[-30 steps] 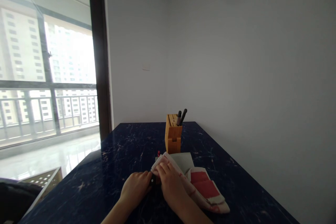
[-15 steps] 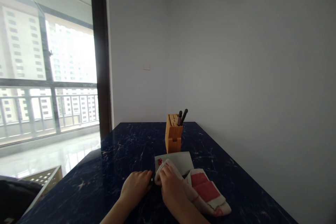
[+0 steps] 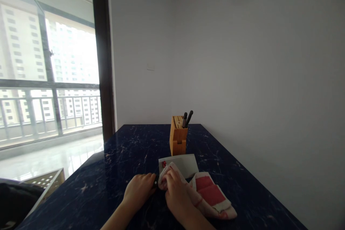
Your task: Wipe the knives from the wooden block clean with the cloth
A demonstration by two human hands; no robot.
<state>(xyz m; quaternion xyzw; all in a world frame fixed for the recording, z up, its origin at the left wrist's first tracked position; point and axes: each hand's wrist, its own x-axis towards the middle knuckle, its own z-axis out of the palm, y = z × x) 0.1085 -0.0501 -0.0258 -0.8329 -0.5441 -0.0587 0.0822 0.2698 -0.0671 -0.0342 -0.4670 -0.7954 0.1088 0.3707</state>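
Observation:
Near the front of the dark table, my left hand (image 3: 140,189) is closed round the black, riveted handle of a cleaver (image 3: 185,164). Its broad grey blade extends to the right and has a red mark near the handle end. A white and red cloth (image 3: 211,192) is bunched under the fingers of my right hand (image 3: 175,192), which is closed on it and presses it against the blade by the handle. The rest of the cloth trails to the right over the table. Hand and cloth hide the near part of the blade.
Behind the blade stands a wooden knife block (image 3: 179,140) with two black handles sticking out. The blue-black marbled table (image 3: 129,151) runs back to a grey wall. At lower left are a perforated basket (image 3: 51,183) and something black. A large window is on the left.
Both hands keep their hold, and the cleaver and cloth stay almost in place. My right hand has shifted very slightly; the whole view has moved a little.

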